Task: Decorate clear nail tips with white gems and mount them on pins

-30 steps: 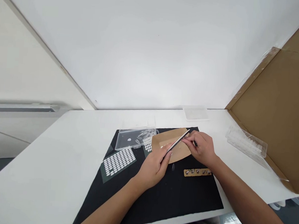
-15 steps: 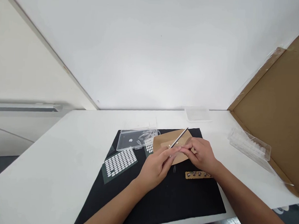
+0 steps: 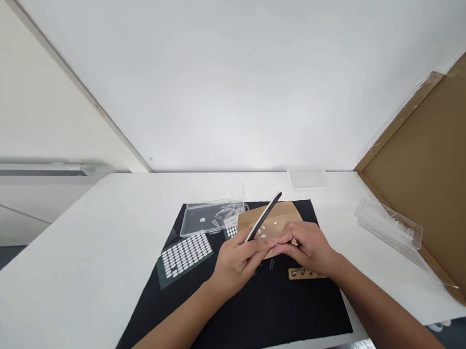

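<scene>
My left hand [image 3: 235,259] is closed around a long, thin nail file [image 3: 264,216], dark on its face with a pale edge, which sticks up past the fingers. The fingertips of my right hand [image 3: 307,246] pinch together and meet those of my left hand; whatever is between them is too small to make out. Both hands are over the near part of a brown paper sheet [image 3: 289,211], on which several small white bits lie. A clear nail tip [image 3: 271,264] rests on the black mat [image 3: 279,314] just below the fingers.
An open clear box [image 3: 192,222] with several clear nail tips stands at the back left. In front lies a sheet of white oval stickers [image 3: 186,253]. A brown strip with metal pieces [image 3: 300,274] sits by my right wrist. Clear containers [image 3: 390,226] and cardboard [image 3: 426,170] are at right.
The nail file has swung more upright and moved left, its dark face now showing more. Both hands have shifted slightly left and down, uncovering white bits on the brown paper.
</scene>
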The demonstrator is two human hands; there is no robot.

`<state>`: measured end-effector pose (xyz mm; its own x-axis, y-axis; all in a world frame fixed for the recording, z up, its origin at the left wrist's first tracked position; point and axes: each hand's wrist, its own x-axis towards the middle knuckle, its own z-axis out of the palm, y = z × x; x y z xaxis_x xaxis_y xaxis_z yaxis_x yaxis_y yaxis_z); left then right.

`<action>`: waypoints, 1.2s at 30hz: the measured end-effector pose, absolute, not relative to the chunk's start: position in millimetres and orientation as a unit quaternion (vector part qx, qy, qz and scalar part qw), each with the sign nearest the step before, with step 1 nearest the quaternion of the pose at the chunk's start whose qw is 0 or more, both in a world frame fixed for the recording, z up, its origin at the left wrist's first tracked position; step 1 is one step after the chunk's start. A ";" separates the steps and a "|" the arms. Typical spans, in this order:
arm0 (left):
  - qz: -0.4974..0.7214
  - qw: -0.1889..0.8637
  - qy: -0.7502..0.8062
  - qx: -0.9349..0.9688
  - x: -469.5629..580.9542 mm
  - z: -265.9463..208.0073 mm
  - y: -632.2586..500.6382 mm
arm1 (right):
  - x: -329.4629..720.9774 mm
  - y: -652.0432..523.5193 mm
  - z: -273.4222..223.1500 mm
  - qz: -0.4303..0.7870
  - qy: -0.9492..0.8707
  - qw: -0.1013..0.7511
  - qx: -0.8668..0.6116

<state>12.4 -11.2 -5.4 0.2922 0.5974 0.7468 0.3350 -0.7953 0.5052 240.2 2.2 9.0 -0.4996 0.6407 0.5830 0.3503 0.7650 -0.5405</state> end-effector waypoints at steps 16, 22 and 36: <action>0.498 0.147 0.345 0.782 13.1 -7.1 -9.9 | 235.8 2.8 8.5 0.069 -0.859 0.427 -0.273; 0.493 0.128 0.337 0.792 15.4 -6.5 -9.1 | 237.6 3.3 -0.1 0.063 -0.855 0.423 -0.294; 0.481 0.236 0.443 0.719 14.3 -20.2 -11.7 | 248.2 13.0 3.7 0.015 -0.821 0.447 -0.355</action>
